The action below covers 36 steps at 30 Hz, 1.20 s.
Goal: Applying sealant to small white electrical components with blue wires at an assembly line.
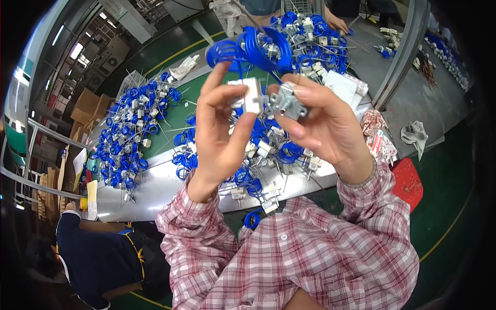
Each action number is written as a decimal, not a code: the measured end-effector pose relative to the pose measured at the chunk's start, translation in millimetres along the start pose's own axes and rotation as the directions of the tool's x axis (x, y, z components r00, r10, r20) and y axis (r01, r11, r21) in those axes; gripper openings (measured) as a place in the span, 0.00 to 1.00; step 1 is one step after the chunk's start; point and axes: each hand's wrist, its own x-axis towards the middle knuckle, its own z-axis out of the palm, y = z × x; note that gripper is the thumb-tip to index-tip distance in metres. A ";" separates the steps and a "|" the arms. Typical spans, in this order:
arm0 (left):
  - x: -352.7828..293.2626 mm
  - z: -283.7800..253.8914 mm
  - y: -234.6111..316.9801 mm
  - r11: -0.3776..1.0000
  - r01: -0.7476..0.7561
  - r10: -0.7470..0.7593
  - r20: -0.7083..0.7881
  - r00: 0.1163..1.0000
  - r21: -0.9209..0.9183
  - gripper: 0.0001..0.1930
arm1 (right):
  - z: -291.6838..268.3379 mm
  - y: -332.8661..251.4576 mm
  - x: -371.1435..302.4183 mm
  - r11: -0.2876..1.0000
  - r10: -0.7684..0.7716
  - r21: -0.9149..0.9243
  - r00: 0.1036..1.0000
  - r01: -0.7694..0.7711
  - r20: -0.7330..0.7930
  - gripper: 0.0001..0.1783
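Note:
Raised above the table, my left hand pinches a white block between thumb and fingers, its index finger reaching up toward a coil of blue tubing. My right hand grips a grey metal body at its right, thumb and fingers closed round it. Block and metal body meet between my hands; together with the coil they look like a capillary thermostat. Whether the two halves are fastened together I cannot tell. Below my hands lies a heap of similar blue-coiled thermostats.
More thermostats are piled at the left and far right of the metal-edged table. White packets lie right of my hands, a red stool beyond. A co-worker sits at lower left; another person's hand touches the far pile.

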 end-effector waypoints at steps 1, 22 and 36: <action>0.7 0.2 -3.4 0.995 -0.057 0.059 -0.024 0.998 0.080 0.19 | 2.2 2.1 -1.5 0.995 -0.049 -0.092 0.998 0.045 -0.050 0.17; -1.8 -19.4 -5.1 0.665 0.387 -0.375 0.163 0.913 -0.639 0.18 | -6.1 47.1 32.7 0.659 -0.351 -0.642 0.915 0.392 0.198 0.17; -7.7 -85.2 13.3 0.919 0.347 -0.378 -0.171 0.910 -0.185 0.14 | -36.5 -7.3 35.3 0.678 -0.345 -0.663 0.934 0.317 0.093 0.17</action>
